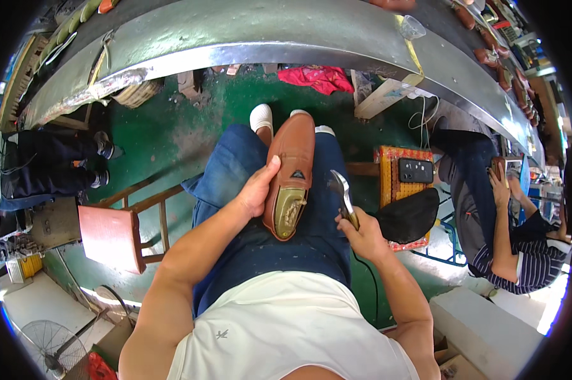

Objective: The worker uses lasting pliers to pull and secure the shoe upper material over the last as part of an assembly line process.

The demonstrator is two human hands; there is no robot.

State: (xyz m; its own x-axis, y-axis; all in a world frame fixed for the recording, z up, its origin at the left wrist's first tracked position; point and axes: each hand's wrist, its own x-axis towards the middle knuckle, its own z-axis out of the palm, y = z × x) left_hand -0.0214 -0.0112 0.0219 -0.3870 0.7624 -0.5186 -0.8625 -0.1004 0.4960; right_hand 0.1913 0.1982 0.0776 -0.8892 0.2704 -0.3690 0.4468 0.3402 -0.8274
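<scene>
A brown leather loafer (296, 149) with a small dark badge rests over my lap, its toe pointing away from me. Inside its opening sits a green shoe last (290, 212) with a worn, rough patch on top. My left hand (258, 189) grips the loafer along its left side, thumb on the upper. To the right of the loafer and apart from it, my right hand (364, 233) is closed round the handle of a hammer (344, 191). The hammer's curved, shiny metal head points up and away, over my right thigh.
A long metal-edged workbench (235, 54) runs across the far side. On the left stands a wooden stool (110, 235). To the right, a stool with a patterned seat carries a phone (416, 170) and a black cloth-like item (409, 215). People sit at both sides.
</scene>
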